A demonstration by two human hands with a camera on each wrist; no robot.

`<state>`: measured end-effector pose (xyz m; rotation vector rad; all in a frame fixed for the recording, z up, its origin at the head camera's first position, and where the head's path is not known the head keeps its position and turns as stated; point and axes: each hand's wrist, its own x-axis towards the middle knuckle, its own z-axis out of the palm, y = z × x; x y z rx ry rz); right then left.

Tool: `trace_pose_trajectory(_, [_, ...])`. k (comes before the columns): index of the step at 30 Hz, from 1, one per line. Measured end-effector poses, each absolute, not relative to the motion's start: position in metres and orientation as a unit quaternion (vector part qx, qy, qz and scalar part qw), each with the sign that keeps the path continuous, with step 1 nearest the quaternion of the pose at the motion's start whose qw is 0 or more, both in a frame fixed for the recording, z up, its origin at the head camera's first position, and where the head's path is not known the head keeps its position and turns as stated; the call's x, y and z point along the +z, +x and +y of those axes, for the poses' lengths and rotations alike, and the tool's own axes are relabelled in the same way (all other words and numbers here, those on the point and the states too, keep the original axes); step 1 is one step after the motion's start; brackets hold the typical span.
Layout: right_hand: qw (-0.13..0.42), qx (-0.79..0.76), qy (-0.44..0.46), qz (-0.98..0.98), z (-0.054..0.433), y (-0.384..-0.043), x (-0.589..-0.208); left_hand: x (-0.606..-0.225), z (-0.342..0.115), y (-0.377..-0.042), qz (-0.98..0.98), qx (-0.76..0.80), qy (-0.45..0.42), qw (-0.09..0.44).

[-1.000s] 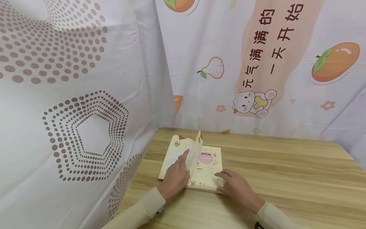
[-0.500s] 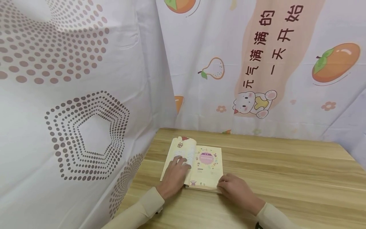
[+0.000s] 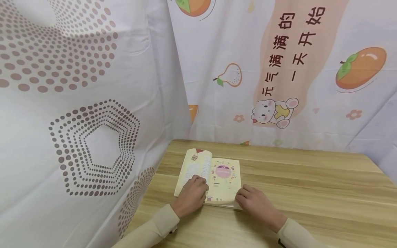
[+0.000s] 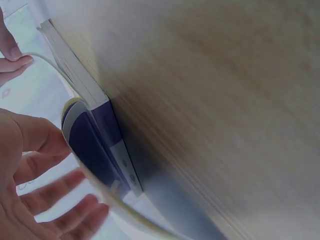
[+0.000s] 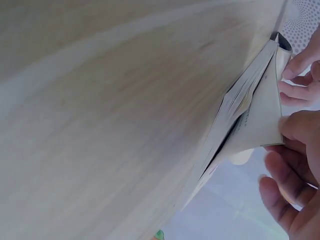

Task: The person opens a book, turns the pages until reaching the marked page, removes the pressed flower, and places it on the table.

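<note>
An open book (image 3: 224, 187) lies on the table, its right page showing a pink round picture. My left hand (image 3: 190, 193) rests on the lower part of the left-hand pages, near the fold; in the left wrist view its fingers are spread and loosely bent against the paper. At the lower right corner my right hand (image 3: 256, 207) pinches a page (image 5: 265, 112) between thumb and fingers. That corner is raised, and the right wrist view shows a gap between it and the pages below. A dark purple and white spine (image 4: 117, 147) shows in the left wrist view.
The wooden table (image 3: 304, 186) extends far to the right of the book. A white curtain (image 3: 217, 117) with fruit prints hangs along the back edge. Another curtain (image 3: 149, 120), dotted, closes in the left side.
The partly turned leaf has come down onto the left side. My left hand has drawn back toward the lower fold. My right hand has closed on the right page's corner and lifted it.
</note>
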<state>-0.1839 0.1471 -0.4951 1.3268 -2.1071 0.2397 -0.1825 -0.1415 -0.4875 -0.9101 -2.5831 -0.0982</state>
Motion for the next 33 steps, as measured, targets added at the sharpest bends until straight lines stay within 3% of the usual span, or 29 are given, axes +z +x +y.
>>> trace_pose_trajectory(11, [0.281, 0.173, 0.440, -0.835, 0.144, -0.179, -0.492, -0.489, -0.137, -0.179, -0.922, -0.075, -0.345, 0.161])
trace_pose_trajectory(22, [0.289, 0.256, 0.359, -0.850, 0.142, -0.176, -0.484, -0.489, -0.133, -0.180, -0.930, -0.030, -0.319, 0.179])
trace_pose_trajectory(33, [0.184, 0.205, 0.335, -0.901, 0.146, -0.174, -0.488, -0.491, -0.137, -0.189, -0.907, -0.076, -0.259, 0.324])
